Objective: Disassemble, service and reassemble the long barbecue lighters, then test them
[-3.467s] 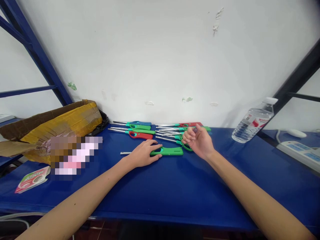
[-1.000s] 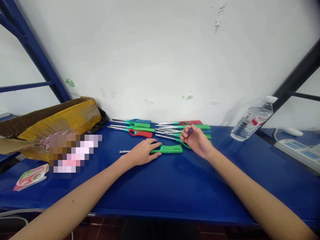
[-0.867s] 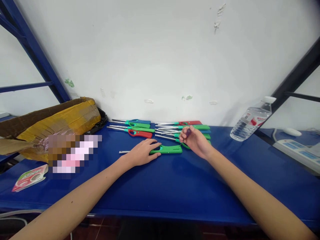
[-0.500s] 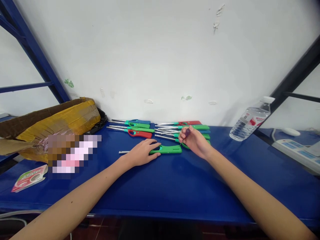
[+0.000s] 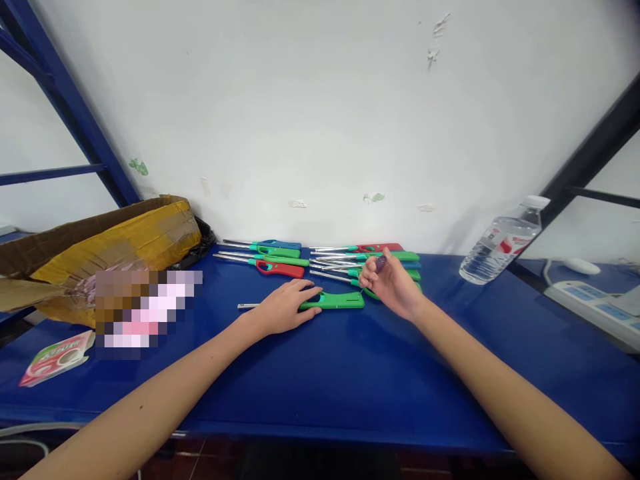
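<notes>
Clasped, left hand (image 5: pixel 290 307): long green plastic lighter (image 5: pixel 343 301).
Grasped, right hand (image 5: pixel 393 285): slim purple-handled tool (image 5: pixel 381 264), tip at lighter's end.

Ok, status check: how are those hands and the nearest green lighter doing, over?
Left hand holding green lighter against table. Right hand gripping purple-handled tool, tip by lighter's end. Closest clutter: other lighters behind right hand.

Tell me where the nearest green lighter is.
In the head view, the green lighter lies centrally on the blue table, partly under the left hand, nearer than the other lighters.
</notes>
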`<state>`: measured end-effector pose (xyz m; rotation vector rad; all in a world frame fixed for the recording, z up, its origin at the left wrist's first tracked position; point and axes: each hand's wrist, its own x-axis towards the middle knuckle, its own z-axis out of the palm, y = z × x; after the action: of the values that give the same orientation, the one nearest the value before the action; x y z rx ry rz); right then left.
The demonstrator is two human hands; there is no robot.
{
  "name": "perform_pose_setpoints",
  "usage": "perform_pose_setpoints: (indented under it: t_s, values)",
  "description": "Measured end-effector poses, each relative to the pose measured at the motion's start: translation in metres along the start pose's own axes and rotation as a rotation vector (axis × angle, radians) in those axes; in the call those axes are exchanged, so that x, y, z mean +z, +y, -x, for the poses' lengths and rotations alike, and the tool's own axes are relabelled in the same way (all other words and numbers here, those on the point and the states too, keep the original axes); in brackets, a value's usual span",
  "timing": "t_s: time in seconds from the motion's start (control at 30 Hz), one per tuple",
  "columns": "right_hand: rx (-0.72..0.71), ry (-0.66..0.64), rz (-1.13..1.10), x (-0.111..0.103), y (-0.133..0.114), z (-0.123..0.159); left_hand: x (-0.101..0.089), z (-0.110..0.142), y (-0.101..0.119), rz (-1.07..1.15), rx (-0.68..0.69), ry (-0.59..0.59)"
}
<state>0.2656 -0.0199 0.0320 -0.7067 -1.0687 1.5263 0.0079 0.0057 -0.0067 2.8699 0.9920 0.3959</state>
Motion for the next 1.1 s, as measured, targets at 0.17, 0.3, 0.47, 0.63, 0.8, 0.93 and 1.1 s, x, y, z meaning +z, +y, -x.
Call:
perform_pose_setpoints:
  t_s: [0.17, 0.3, 0.47, 0.63, 0.8, 0.93, 1.1]
  values:
    - [0.007, 0.007, 0.009, 0.001, -0.0002, 0.0004, -0.0006, 0.0, 0.0005, 0.0, 0.008, 0.004]
    - [0.0, -0.002, -0.01, -0.0007, 0.0008, -0.0007, -0.0006, 0.0004, 0.0001, -0.004, 0.012, 0.017]
    - [-0.025, -0.005, -0.068, -0.0044, 0.0025, -0.002, 0.0001, 0.0009, -0.0003, -0.001, 0.006, 0.012]
    - [-0.055, 0.002, -0.098, -0.0048, 0.0018, -0.0018, 0.0005, 0.0007, -0.0006, 0.0, 0.005, 0.007]
    - [-0.052, 0.0, -0.076, -0.0024, 0.0004, -0.001, 0.0008, 0.0006, -0.0009, 0.002, 0.007, 0.006]
    - [-0.045, -0.001, -0.065, -0.001, -0.0001, -0.0002, 0.0006, 0.0008, -0.0011, 0.004, 0.01, 0.002]
    - [-0.04, -0.006, -0.057, -0.0014, -0.0005, 0.0002, 0.0009, 0.0012, -0.0012, -0.001, 0.008, 0.002]
